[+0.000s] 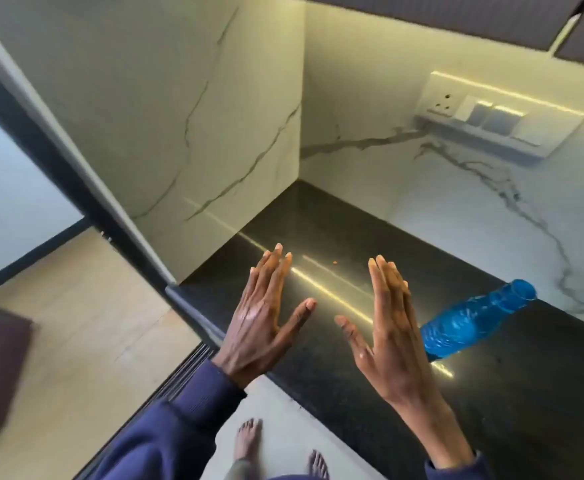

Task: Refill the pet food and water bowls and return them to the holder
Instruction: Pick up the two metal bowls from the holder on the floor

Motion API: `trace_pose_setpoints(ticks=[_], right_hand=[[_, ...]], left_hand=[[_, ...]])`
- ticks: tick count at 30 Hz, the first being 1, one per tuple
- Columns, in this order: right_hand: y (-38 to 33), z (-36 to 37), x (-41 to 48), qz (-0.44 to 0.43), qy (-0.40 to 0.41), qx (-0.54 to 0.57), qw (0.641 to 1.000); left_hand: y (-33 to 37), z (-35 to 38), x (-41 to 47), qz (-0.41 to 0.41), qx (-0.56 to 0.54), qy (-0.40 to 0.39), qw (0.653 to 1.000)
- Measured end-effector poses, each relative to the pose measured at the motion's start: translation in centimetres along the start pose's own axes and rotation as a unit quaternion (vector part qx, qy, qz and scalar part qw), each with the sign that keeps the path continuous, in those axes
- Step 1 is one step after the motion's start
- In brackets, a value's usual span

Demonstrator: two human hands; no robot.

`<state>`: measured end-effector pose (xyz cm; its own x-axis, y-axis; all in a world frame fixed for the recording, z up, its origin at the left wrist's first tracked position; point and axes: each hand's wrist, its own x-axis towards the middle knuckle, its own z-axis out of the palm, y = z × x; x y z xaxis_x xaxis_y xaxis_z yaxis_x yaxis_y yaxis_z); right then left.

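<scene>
Head view. The black countertop [318, 223] is bounded by a marble side wall [166, 109] on the left and a marble back wall [456, 209] behind, which meet in a rear corner. Its front edge runs diagonally beneath both wrists. Bare counter surface lies between the fingertips and that corner.

The left hand [262, 320] and right hand [387, 334] are raised over the front part of the counter, apart from each other and holding nothing. On each, the four fingers are straight and pressed together and the thumb is spread wide.

The blue bottle [474, 320] is on the counter just right of the right hand, leaning rightward in the picture. Its lower end is hidden behind the outer edge of that hand, and contact cannot be determined. No finger curls round it.

Count: two hands, one bottle, one switch panel [491, 116] on the back wall, one small orange crumb [334, 262] on the counter beyond the fingertips, and two bare feet [249, 441] on the floor below
</scene>
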<state>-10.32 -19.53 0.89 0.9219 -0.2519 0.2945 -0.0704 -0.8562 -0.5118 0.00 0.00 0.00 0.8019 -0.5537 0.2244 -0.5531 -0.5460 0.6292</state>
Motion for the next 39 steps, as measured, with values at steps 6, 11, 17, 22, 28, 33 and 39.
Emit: trace_pose_setpoints(ticks=[6, 11, 17, 22, 28, 33, 39], right_hand=[[-1.4, 3.5, 0.6, -0.058, -0.087, 0.03, 0.994], [-5.3, 7.5, 1.2, -0.104, -0.151, 0.058, 0.981], [-11.9, 14.2, 0.3, -0.152, -0.233, 0.084, 0.957], [-15.3, 22.2, -1.4, -0.203, -0.304, 0.043, 0.93], [-15.9, 34.6, -2.3, -0.235, -0.393, -0.019, 0.889], [-12.7, 46.8, -3.6, -0.226, -0.459, -0.044, 0.858], [-5.7, 61.5, -7.1, -0.24, -0.514, -0.097, 0.818]], left_hand=[[-3.5, -2.1, -5.8, -0.159, -0.006, 0.034, 0.987], [-6.6, -6.4, -10.5, -0.253, 0.009, 0.09, 0.963], [-12.6, -10.1, -17.1, -0.338, -0.001, 0.136, 0.931], [-19.3, -10.8, -23.4, -0.393, -0.035, 0.153, 0.906], [-29.7, -8.4, -28.6, -0.487, -0.168, 0.19, 0.836], [-39.3, -1.7, -31.5, -0.532, -0.212, 0.193, 0.797], [-51.4, 10.5, -34.3, -0.568, -0.215, 0.155, 0.779]])
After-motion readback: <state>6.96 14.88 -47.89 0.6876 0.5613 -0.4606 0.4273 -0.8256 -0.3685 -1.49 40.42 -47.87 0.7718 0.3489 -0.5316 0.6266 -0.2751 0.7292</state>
